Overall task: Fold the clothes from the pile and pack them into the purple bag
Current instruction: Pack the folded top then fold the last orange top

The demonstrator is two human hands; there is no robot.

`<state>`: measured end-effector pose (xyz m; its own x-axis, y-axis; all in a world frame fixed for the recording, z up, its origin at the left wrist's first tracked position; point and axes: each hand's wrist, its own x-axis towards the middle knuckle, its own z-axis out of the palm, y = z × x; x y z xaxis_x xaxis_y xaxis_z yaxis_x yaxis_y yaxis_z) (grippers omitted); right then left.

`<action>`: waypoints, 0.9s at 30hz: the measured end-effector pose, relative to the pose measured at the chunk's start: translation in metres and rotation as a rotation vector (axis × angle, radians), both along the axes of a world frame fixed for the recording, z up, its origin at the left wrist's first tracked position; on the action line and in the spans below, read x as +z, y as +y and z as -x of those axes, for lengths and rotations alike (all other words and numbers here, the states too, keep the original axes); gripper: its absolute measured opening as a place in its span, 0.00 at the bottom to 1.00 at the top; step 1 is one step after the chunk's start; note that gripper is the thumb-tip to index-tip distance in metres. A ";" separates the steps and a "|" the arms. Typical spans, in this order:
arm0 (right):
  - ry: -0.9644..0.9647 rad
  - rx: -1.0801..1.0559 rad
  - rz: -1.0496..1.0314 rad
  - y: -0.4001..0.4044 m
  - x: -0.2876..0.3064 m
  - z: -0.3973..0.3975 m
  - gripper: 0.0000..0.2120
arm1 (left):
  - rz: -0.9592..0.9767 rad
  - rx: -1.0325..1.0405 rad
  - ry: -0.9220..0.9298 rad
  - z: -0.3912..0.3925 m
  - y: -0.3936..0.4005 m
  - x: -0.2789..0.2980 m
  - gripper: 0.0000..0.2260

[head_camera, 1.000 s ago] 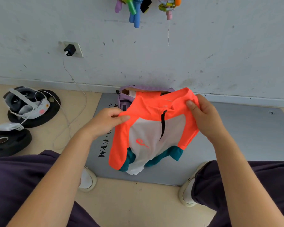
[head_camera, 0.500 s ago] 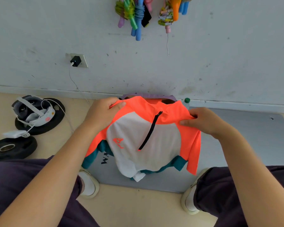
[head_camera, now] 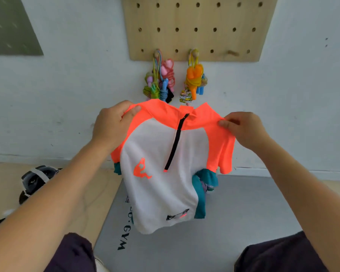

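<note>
Bright, even daylight; soft faint shadows; slight overall blur; wide-angle bending at edges.

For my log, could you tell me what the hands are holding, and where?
The shirt: left hand and right hand each pinch a shoulder.

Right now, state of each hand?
Left hand: grips the shirt at its orange shoulder.
Right hand: pinches the shirt's other shoulder.
</note>
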<state>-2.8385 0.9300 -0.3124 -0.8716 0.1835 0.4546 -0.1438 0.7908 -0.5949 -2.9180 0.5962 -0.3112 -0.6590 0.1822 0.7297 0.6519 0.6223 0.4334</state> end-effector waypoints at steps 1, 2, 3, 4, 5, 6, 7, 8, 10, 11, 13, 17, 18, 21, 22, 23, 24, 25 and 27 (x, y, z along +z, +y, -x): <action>0.055 -0.027 0.000 0.000 0.006 -0.002 0.07 | 0.016 0.006 0.010 -0.004 -0.001 0.003 0.18; 0.124 -0.054 0.018 -0.001 0.012 -0.004 0.07 | 0.023 0.012 0.021 -0.006 -0.002 0.006 0.19; 0.190 -0.072 0.058 -0.003 0.019 -0.005 0.08 | 0.025 0.020 0.035 -0.008 -0.003 0.009 0.19; 0.233 -0.080 0.114 -0.005 0.024 -0.006 0.09 | 0.023 0.034 0.054 -0.010 -0.004 0.013 0.20; 0.237 -0.082 0.164 -0.009 0.028 -0.007 0.11 | 0.022 0.054 0.076 -0.010 -0.005 0.018 0.21; 0.198 -0.076 0.182 -0.013 0.030 -0.007 0.13 | 0.027 0.075 0.097 -0.010 -0.008 0.022 0.21; 0.122 -0.063 0.161 -0.015 0.030 -0.008 0.15 | 0.040 0.097 0.113 -0.010 -0.011 0.025 0.21; 0.021 -0.041 0.126 -0.014 0.029 -0.009 0.19 | 0.059 0.118 0.117 -0.009 -0.014 0.027 0.20; -0.200 0.044 0.093 -0.009 0.030 -0.015 0.25 | 0.104 0.145 0.066 -0.006 -0.021 0.025 0.21; -0.322 0.096 0.058 -0.004 0.033 -0.019 0.25 | 0.125 0.140 0.029 -0.005 -0.024 0.023 0.22; -0.567 0.186 -0.100 0.005 0.042 -0.026 0.18 | 0.162 0.089 -0.015 -0.003 -0.028 0.018 0.24; -0.549 0.168 -0.262 0.022 0.052 -0.024 0.09 | 0.144 -0.060 -0.189 0.003 -0.033 0.014 0.30; -0.461 0.167 -0.187 0.025 0.052 -0.022 0.09 | 0.140 -0.072 -0.287 0.005 -0.035 0.013 0.32; -0.297 0.201 0.160 0.026 0.034 -0.015 0.09 | 0.225 -0.085 -0.585 0.010 -0.040 0.004 0.31; -0.274 0.167 0.189 0.025 0.025 -0.011 0.10 | 0.240 -0.098 -0.651 0.011 -0.040 0.000 0.30; -0.261 0.124 0.178 0.023 0.016 -0.008 0.11 | 0.230 -0.115 -0.693 0.013 -0.040 -0.006 0.31; -0.260 0.079 0.150 0.021 0.008 -0.004 0.12 | 0.205 -0.129 -0.710 0.016 -0.039 -0.011 0.32; -0.267 0.034 0.116 0.021 0.003 -0.001 0.15 | 0.174 -0.135 -0.713 0.018 -0.039 -0.016 0.32; -0.280 -0.036 0.025 0.024 -0.003 0.004 0.21 | 0.122 -0.121 -0.699 0.023 -0.038 -0.026 0.30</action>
<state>-2.8422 0.9543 -0.3150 -0.9552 0.2252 0.1922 0.0570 0.7770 -0.6269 -2.9412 0.5579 -0.3374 -0.9348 0.3365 0.1139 0.3143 0.6340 0.7066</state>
